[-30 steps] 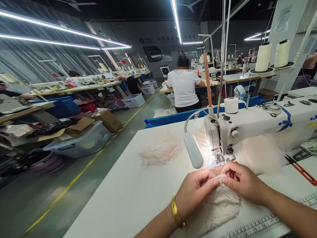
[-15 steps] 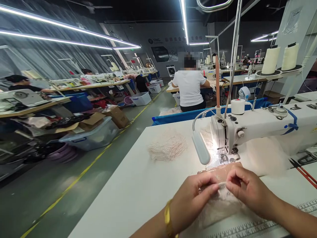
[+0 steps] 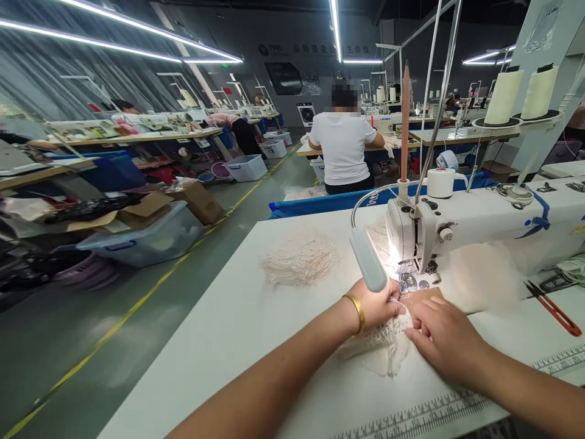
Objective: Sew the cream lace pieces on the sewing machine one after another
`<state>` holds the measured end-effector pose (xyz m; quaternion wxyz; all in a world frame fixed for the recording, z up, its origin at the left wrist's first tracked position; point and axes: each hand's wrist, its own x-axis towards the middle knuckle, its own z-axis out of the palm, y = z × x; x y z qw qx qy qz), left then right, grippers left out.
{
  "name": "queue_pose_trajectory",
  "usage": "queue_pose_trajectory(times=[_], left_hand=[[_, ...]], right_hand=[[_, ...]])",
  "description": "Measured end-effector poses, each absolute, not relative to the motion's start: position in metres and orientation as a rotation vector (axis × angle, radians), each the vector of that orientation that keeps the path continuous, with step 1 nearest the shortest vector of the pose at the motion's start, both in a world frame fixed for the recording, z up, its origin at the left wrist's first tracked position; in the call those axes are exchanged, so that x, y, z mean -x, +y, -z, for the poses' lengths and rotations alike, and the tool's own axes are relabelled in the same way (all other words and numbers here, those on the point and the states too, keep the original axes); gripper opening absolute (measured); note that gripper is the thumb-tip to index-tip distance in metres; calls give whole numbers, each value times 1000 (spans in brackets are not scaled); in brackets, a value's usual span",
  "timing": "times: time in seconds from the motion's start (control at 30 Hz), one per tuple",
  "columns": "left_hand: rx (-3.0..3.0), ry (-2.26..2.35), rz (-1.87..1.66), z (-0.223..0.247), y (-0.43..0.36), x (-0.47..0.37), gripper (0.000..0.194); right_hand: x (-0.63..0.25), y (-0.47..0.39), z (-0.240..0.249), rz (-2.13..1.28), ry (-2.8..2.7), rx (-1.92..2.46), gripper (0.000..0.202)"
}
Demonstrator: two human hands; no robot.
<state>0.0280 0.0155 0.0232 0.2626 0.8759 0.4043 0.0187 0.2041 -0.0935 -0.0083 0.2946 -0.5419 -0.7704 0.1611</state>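
Note:
A piece of pale lace fabric (image 3: 388,344) lies on the white table in front of the sewing machine (image 3: 397,225). My left hand (image 3: 375,302), with a gold bangle at the wrist, pinches the fabric's edge close to the needle area, partly behind the grey lamp head (image 3: 369,261). On the other side of the lace, my right hand (image 3: 441,332) has its fingers curled on the fabric's edge. Under and beyond the fingers shows a brown plate (image 3: 423,297) on the machine bed. The fingertips of both hands are partly hidden.
A pile of lace pieces (image 3: 299,259) sits left of the machine. Sheer fabric (image 3: 484,277) is bunched under the arm. Red-handled snips (image 3: 555,311) lie at right, and a printed ruler (image 3: 439,414) runs along the front edge. Ahead sits a person in white (image 3: 342,149).
Both hands have moved forward toward the needle area with the lace, the left one farther. The lace now spreads out on the table below them. The camera view has shifted slightly.

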Motion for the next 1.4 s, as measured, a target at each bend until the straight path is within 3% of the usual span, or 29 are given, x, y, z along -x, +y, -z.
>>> queue_pose_trajectory(times=[0.13,0.3,0.5,0.63,0.87,1.1,1.4], left_hand=[[-2367,1092,-17,-19,18,-28,31],[-2411,1148,-53,-31,34,-21,32],[-2564,1359,-356,-50,32,-7,8],[-2679,1066,-519,-31,-3,-3,17],[-2677,1049,-619,-5,-14,3,7],[-2812,887,-724,-8,-19,0,26],[-2857,808,-652,3,-22,1,16]], right_hand=[[-221,-88,2,-429,-2210,1332,12],[-224,-87,12,-233,-2309,1106,36],[-221,-91,18,-226,-2237,1087,40],[-220,-90,17,-180,-2250,1007,44],[-219,-92,21,-136,-2238,982,51],[-217,-91,22,-116,-2227,988,51],[-216,-91,23,-74,-2233,990,51]])
